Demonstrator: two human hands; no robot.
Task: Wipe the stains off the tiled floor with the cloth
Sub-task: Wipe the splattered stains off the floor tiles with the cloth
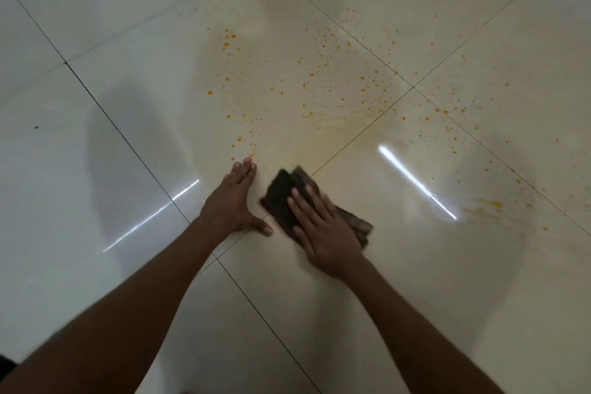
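Note:
A dark brown folded cloth (pixel 281 193) lies flat on the glossy cream tiled floor (pixel 399 281). My right hand (pixel 323 227) presses down on it, palm flat and fingers spread over its top. My left hand (pixel 232 201) rests flat on the tile just left of the cloth, fingers together, holding nothing. Orange-yellow stains (pixel 307 80) speckle the tiles beyond both hands as many small drops. A yellowish smear (pixel 339 128) runs ahead of the cloth. More orange smudges (pixel 489 206) sit at the right.
Dark grout lines (pixel 128 141) cross the floor diagonally. Bright light reflections (pixel 415 181) streak the tiles on both sides. A small dark speck (pixel 36 127) lies at far left. Something dark (pixel 6 361) sits at the lower left edge.

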